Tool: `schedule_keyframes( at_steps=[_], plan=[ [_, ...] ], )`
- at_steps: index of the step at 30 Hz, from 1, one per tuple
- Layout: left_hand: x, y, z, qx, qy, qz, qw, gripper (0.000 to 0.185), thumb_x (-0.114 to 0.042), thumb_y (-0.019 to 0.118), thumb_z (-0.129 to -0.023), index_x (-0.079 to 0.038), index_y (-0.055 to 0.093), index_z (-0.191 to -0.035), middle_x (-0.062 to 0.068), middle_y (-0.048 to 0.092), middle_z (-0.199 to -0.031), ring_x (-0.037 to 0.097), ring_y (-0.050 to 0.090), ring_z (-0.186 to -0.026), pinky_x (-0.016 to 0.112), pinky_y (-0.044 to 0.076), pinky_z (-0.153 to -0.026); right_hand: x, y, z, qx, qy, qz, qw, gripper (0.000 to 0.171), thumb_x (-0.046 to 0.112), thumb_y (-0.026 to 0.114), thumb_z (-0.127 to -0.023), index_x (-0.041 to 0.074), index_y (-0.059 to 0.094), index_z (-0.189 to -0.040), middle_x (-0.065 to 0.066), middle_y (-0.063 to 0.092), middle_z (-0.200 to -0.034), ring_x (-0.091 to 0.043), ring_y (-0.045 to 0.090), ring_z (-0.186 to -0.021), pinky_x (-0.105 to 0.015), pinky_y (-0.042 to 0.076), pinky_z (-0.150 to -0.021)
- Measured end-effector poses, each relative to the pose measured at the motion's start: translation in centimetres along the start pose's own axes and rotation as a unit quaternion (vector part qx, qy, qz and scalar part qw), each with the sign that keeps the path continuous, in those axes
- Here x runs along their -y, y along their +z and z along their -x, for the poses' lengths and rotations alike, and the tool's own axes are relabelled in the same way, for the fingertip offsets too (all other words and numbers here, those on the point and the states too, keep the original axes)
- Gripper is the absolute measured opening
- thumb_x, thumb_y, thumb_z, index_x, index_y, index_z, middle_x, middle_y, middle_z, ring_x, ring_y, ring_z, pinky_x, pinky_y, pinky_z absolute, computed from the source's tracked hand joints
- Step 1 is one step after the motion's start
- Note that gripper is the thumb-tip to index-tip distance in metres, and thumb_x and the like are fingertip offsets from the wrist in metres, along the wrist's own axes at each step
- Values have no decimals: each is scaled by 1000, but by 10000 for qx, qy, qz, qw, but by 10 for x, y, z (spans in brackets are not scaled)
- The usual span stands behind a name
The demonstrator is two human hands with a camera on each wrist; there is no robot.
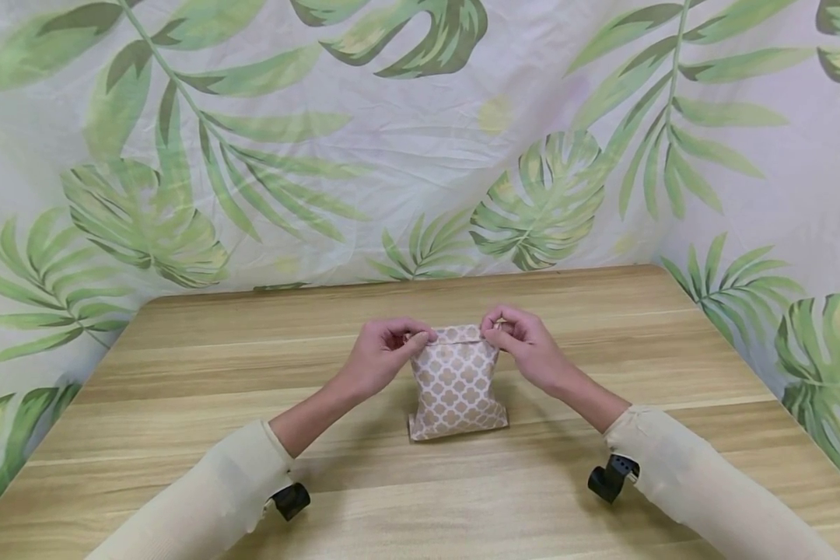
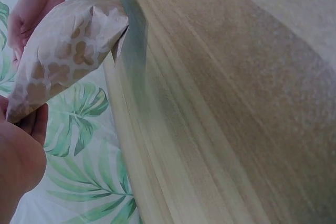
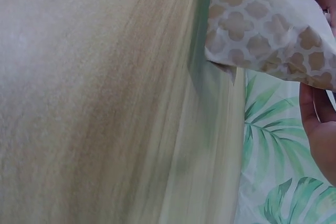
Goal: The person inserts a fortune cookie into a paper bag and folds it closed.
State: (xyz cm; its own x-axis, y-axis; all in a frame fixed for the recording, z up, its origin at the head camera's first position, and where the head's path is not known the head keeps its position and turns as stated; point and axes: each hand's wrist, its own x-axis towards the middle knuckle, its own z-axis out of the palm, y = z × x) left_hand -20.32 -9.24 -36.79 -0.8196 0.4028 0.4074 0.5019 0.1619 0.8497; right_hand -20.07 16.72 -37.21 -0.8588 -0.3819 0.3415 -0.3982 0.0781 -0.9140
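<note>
A brown paper bag (image 1: 456,385) with a white lattice pattern stands on the wooden table, its body puffed out and its top edge folded over. At the fold's left end my left hand (image 1: 381,354) pinches the paper between thumb and fingers. My right hand (image 1: 525,346) pinches the opposite end of the same fold. In the left wrist view the bag (image 2: 68,51) bulges between both hands, its bottom corner by the tabletop. The right wrist view shows the bag (image 3: 262,30) from its other side. Whatever is inside is hidden.
The wooden table (image 1: 203,389) extends to both sides and in front of the bag. Behind it hangs a white cloth (image 1: 406,148) printed with green leaves. Black wrist cameras (image 1: 290,502) sit beneath the pale sleeves (image 1: 714,482).
</note>
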Motion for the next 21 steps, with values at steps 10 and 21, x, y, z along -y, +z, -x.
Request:
schedule_keyframes(
  at_steps=[10,21],
  plan=[
    [3,1,-2,43,298,189,9994,19,10,65,-96,12,69,-114,25,75,-97,5,52,-65,20,38,-55,8,-2,-1,335,207,75,9992,30,-9,45,-105,-13,44,-134,-1,56,-70,-6,35,-55,-24,37,-56],
    [0,2,0,-82,322,-85,9994,20,9,66,-96,11,73,-114,22,76,-107,4,62,-77,18,49,-65,11,-7,-2,-465,380,572,9966,14,-6,68,-95,-8,62,-107,-17,71,-92,-12,67,-74,-32,59,-62]
  ],
)
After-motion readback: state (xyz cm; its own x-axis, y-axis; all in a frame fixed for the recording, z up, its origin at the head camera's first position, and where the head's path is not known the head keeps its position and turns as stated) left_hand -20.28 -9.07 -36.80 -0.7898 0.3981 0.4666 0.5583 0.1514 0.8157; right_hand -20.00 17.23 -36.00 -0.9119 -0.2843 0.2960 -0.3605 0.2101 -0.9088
